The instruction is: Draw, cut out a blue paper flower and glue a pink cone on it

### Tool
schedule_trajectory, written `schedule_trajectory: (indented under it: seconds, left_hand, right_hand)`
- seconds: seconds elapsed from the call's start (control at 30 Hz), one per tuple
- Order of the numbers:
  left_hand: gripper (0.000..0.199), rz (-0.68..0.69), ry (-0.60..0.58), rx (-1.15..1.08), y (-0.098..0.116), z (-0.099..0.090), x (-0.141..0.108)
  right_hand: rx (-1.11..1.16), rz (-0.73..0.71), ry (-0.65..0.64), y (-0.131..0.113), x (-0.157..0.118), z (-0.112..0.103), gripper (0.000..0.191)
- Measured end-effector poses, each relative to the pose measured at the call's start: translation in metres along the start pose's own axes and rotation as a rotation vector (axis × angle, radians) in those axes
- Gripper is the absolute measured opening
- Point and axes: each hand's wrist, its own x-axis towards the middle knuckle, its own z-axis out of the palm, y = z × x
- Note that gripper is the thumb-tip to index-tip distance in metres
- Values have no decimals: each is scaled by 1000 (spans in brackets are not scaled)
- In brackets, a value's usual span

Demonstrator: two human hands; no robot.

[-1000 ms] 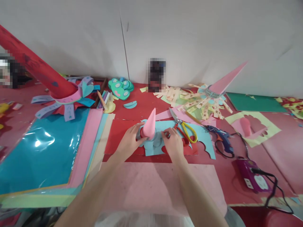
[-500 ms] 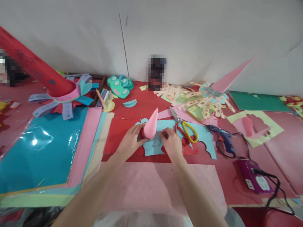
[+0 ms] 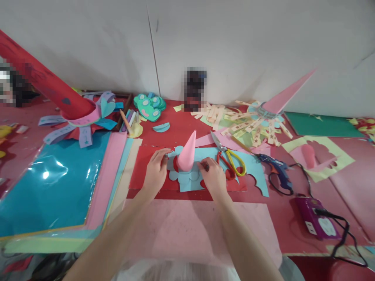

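A pink paper cone (image 3: 186,156) stands upright on a light blue paper piece with scalloped edges (image 3: 184,181), over a red sheet (image 3: 140,168). My left hand (image 3: 155,173) is just left of the cone, apart from it, with its fingers loosely bent and nothing visible in them. To the cone's right, my right hand (image 3: 214,175) rests on the blue paper with thumb and fingers curled together. What lies between those fingertips is hidden. Scissors with red and yellow handles (image 3: 231,160) lie right beside this hand.
A blue glue gun (image 3: 277,171) and a purple power box (image 3: 316,218) with a black cord lie at right. Red and pink cone hats (image 3: 73,103) (image 3: 285,95) stand behind. Plastic-wrapped blue paper (image 3: 64,183) lies left, and a pink sheet (image 3: 199,230) lies in front.
My left hand has let go of the cone's base and drawn back to the left. The cone stays upright; my right hand has hardly moved.
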Motion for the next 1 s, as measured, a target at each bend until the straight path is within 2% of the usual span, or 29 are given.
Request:
schedule_trajectory:
  seconds: [0.37, 0.7, 0.83, 1.0]
  left_hand:
    - [25, 59, -14, 39, -11, 7, -1]
    - [23, 60, 85, 163, -11, 3, 1]
    - [13, 53, 30, 330, -15, 7, -2]
    - [22, 54, -53, 439, -15, 9, -6]
  right_hand:
    - [-13, -4, 4, 0, -1, 0, 10]
    - [26, 9, -9, 0, 0, 0, 8]
    - [19, 22, -6, -1, -1, -1, 9]
    - [24, 9, 5, 1, 0, 0, 10]
